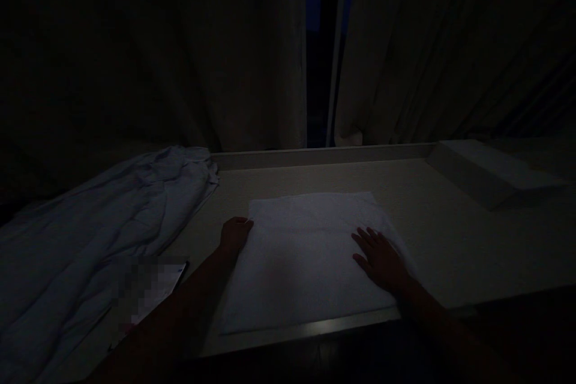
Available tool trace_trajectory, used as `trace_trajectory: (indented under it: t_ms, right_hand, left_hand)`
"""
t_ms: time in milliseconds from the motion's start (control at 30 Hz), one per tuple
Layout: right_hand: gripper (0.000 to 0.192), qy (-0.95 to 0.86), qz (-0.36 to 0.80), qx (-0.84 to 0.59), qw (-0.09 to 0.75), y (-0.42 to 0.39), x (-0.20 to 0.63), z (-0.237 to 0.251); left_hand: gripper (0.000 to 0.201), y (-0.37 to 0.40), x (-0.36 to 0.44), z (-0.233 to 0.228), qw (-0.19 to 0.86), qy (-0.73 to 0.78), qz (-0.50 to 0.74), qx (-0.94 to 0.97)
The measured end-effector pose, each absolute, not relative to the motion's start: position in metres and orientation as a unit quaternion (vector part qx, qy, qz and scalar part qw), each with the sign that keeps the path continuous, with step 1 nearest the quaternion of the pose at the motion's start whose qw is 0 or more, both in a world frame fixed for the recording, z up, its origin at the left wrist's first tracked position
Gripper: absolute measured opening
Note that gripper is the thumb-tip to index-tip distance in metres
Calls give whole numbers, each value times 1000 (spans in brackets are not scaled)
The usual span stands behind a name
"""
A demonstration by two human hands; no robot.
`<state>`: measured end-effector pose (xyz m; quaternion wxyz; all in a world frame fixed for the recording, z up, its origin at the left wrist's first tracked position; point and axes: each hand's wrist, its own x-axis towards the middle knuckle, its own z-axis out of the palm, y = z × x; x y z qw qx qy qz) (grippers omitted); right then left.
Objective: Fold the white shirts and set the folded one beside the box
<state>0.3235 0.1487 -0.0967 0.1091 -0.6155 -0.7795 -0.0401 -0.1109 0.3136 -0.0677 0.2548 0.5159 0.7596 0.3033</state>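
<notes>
I count one heap of creased, pale blue-grey fabric [135, 204] at far left, lying in loose folds on the light, faintly textured worktop [459, 252]. Beside it lies one flat, pale, dark-edged item [170, 281], partly pixelated and partly hidden behind my left forearm [193, 300]. My left hand [236, 234] bends its fingers at the left edge of one white, soft-looking, four-sided cloth [306, 258]; I cannot tell whether that grip is closed on it. The cloth lies flat mid-worktop, near the front edge. Behind, two dim brownish curtains [243, 60] flank one narrow, dark window [321, 60]. My right hand [382, 258] rests palm-down on the cloth's right side, its grip spread, fingers apart. At far right sits one pale, angular, box-like block [490, 174].
</notes>
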Motion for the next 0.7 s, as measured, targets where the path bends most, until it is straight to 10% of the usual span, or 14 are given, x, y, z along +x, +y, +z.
trace_trajectory:
  t_ms: [700]
  right_hand:
    - [57, -779, -23, -616, 117, 147, 322, -90]
  left_hand:
    - [82, 261, -86, -104, -24, 608, 114, 786]
